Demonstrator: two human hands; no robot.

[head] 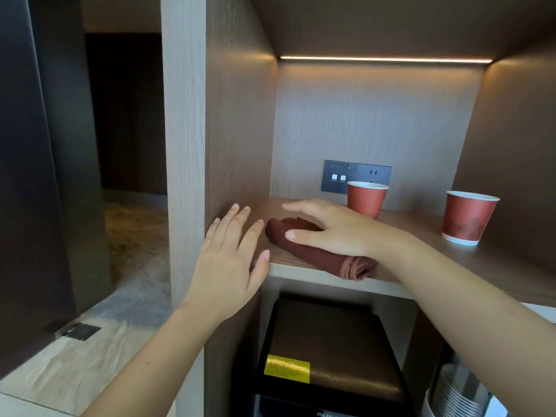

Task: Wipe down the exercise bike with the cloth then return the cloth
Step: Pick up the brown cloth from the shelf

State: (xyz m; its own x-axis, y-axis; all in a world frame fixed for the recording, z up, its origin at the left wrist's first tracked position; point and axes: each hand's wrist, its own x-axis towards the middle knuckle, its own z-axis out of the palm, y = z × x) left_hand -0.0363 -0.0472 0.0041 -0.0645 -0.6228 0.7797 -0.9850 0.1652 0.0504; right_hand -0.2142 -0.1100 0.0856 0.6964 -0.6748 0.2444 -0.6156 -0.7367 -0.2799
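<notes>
My right hand [334, 233] rests flat on the cloth [310, 254], left hand [228, 266] open beside it; I should keep it rolled.

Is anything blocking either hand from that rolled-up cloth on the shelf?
Nothing visible does. The right hand rests on the cloth, and the left hand is open just left of it, with only bare shelf between. The left cup and right cup stand further back, clear of it.
</notes>
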